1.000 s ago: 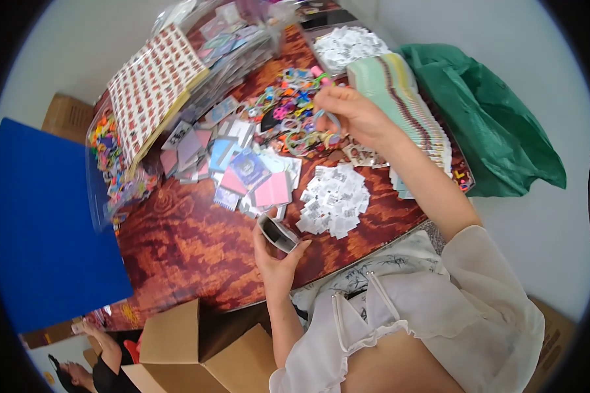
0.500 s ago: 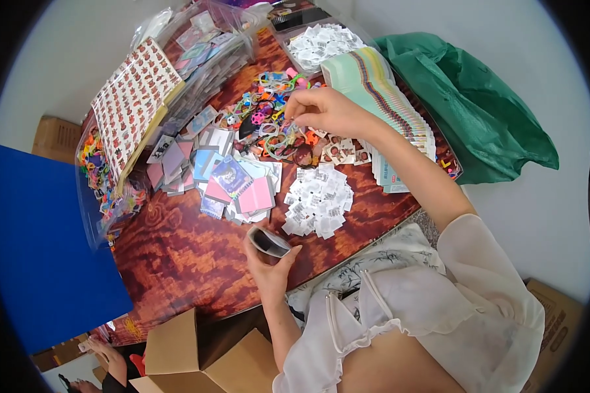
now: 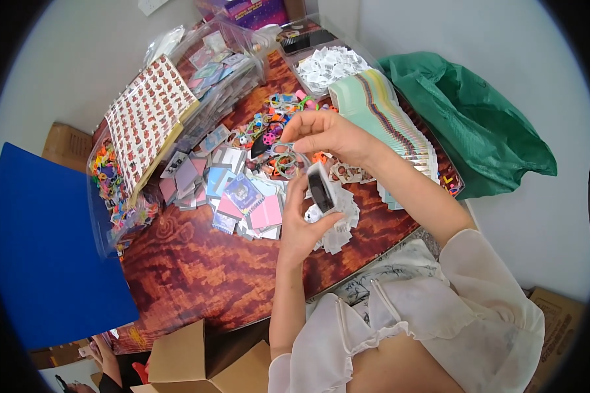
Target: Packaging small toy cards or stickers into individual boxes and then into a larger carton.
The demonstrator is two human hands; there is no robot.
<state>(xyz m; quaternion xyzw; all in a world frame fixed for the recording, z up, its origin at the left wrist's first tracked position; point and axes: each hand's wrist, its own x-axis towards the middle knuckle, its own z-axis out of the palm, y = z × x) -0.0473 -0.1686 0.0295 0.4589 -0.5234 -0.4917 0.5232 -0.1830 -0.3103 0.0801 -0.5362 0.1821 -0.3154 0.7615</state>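
Note:
My left hand (image 3: 299, 229) grips a small open box (image 3: 330, 182) with a white rim and a dark inside, its mouth tipped up. Just above it, my right hand (image 3: 328, 136) is bent with thumb and fingertips drawn together; whatever is between them is too small to make out. Beneath those fingertips spreads a pile of colourful trinkets and bands (image 3: 283, 124). A heap of small white printed packets (image 3: 337, 237) lies partly hidden behind the left hand. Beside it are pink, blue and grey cards (image 3: 267, 211) in a loose pile.
A fanned stack of green booklets (image 3: 367, 98) lies at right, near a green plastic bag (image 3: 465, 124). Clear bins (image 3: 101, 219) and a sticker sheet (image 3: 152, 118) stand at left. An open cardboard box (image 3: 177, 354) is below the table edge. Another person's hand (image 3: 105, 360) shows at lower left.
My left hand has lifted the small box up and to the right, close under my right hand. The right hand has come slightly away from the trinket pile. The view has shifted a little.

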